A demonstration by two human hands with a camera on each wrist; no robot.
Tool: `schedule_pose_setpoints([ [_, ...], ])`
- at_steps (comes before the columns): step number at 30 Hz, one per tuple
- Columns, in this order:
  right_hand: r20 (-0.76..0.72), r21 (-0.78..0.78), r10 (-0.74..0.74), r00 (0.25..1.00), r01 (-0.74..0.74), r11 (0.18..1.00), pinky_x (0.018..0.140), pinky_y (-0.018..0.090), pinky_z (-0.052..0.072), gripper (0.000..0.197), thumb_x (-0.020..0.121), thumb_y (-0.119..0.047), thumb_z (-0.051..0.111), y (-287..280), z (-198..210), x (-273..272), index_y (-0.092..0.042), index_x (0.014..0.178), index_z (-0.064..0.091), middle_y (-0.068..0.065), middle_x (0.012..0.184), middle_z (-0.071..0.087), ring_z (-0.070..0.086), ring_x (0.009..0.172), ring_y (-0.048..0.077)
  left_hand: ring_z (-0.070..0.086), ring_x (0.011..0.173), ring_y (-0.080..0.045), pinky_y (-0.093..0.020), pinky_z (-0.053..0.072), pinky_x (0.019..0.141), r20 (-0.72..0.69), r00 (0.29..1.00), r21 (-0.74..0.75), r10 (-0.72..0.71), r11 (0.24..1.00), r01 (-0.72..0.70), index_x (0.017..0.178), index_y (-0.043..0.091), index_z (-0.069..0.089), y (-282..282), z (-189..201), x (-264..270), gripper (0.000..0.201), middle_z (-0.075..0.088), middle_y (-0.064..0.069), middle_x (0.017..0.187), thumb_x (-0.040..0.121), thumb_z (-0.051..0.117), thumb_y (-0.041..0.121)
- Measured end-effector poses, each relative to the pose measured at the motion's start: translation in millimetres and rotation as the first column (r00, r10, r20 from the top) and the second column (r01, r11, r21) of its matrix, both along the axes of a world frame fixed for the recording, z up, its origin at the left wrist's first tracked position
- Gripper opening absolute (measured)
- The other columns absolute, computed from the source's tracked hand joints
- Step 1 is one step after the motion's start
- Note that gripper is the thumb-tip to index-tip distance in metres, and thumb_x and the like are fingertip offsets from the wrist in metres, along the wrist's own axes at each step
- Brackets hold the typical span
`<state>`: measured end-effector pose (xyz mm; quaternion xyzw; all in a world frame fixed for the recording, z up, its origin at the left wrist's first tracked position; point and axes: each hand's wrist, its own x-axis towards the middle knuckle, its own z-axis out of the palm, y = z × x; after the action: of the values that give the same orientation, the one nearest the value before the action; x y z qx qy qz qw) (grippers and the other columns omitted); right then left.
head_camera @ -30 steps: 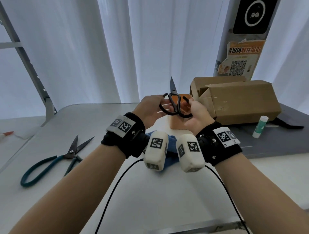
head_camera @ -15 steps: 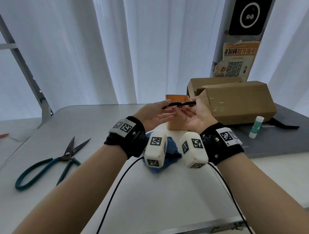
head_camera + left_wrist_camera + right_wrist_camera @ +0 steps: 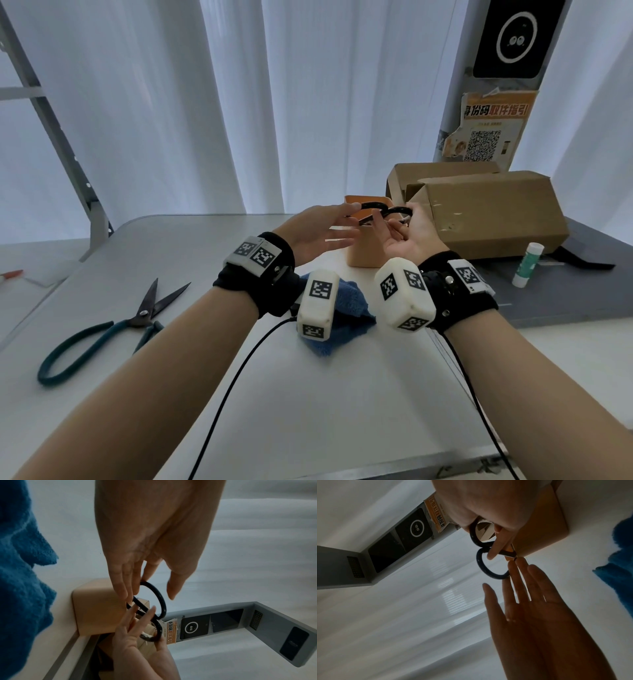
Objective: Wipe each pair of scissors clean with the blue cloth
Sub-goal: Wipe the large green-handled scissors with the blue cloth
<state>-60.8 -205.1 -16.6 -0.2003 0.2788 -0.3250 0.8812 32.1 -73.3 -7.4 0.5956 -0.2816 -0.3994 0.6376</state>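
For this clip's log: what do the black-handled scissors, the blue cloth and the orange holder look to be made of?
Black-handled scissors: loop handles look like matte black coated or rubber-wrapped metal, thin and round in section; blades hidden, so unconfirmed.
Blue cloth: fluffy pile and soft, rumpled edges suggest microfibre or terry.
Orange holder: smooth, even surface with rounded corners; probably plastic, though leatherette or painted wood is possible.

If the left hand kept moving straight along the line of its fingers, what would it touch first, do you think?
Probably the right hand, which holds the black scissors over the orange holder; the left hand already touches their handle loop.
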Motion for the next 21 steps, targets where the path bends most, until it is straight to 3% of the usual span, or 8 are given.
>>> schedule_pose_setpoints([
  [4,0.033,-0.042,-0.058,0.998,0.059,0.997,0.064,0.036,0.061,0.021,0.097,-0.017,0.059,4,4,-2,-0.003,0.084,0.052,0.012,0.085,0.054,0.062,0.078,0.022,0.061,0.124,-0.028,-0.037,0.051,0.104,0.035,0.998,0.001,-0.059,0.998,0.059,0.120,0.013,0.064,3,-1,4,0.027,0.059,-0.012,0.139,0.097,0.063,0.028],
  [9,-0.008,-0.031,-0.038,0.999,0.037,0.999,0.067,0.039,0.060,0.028,0.097,-0.027,0.062,1,3,1,-0.002,0.096,0.050,0.014,0.090,0.051,0.063,0.074,0.025,0.061,0.123,-0.027,-0.035,0.053,0.100,0.031,0.998,0.020,-0.050,0.999,0.049,0.131,0.010,0.061,-3,-3,3,0.039,0.058,-0.008,0.139,0.097,0.063,0.029],
  [14,-0.064,-0.072,-0.068,0.996,0.064,0.995,0.091,0.039,0.058,0.035,0.096,-0.036,0.062,-3,-7,0,-0.002,0.102,0.054,0.012,0.082,0.054,0.058,0.074,0.019,0.063,0.120,-0.028,-0.034,0.055,0.097,0.014,0.999,0.045,-0.048,0.998,0.048,0.133,0.011,0.061,-6,-8,2,0.044,0.061,-0.010,0.136,0.095,0.066,0.031],
  [16,-0.133,-0.068,-0.052,0.990,0.043,0.997,0.086,0.038,0.058,0.038,0.096,-0.041,0.057,-2,-9,0,-0.004,0.097,0.054,0.010,0.078,0.054,0.057,0.076,0.020,0.065,0.119,-0.027,-0.034,0.055,0.097,0.010,0.999,0.043,-0.049,0.998,0.048,0.134,0.012,0.060,-7,-9,2,0.045,0.059,-0.008,0.137,0.094,0.067,0.032],
  [18,-0.178,-0.053,-0.025,0.984,0.016,0.998,0.071,0.037,0.054,0.039,0.095,-0.044,0.051,3,-8,-1,-0.006,0.086,0.053,0.008,0.077,0.053,0.056,0.077,0.021,0.065,0.117,-0.026,-0.034,0.055,0.096,-0.001,0.999,0.038,-0.039,0.998,0.039,0.135,0.012,0.058,-7,-8,2,0.045,0.058,-0.007,0.137,0.094,0.066,0.031],
  [21,-0.186,-0.039,-0.018,0.982,0.011,0.999,0.061,0.034,0.048,0.039,0.096,-0.046,0.044,16,-7,1,-0.008,0.087,0.053,0.006,0.080,0.054,0.054,0.074,0.020,0.064,0.119,-0.028,-0.035,0.054,0.098,-0.002,1.000,0.051,-0.018,0.999,0.019,0.126,0.012,0.061,-2,-5,5,0.034,0.062,-0.010,0.129,0.096,0.065,0.027],
])
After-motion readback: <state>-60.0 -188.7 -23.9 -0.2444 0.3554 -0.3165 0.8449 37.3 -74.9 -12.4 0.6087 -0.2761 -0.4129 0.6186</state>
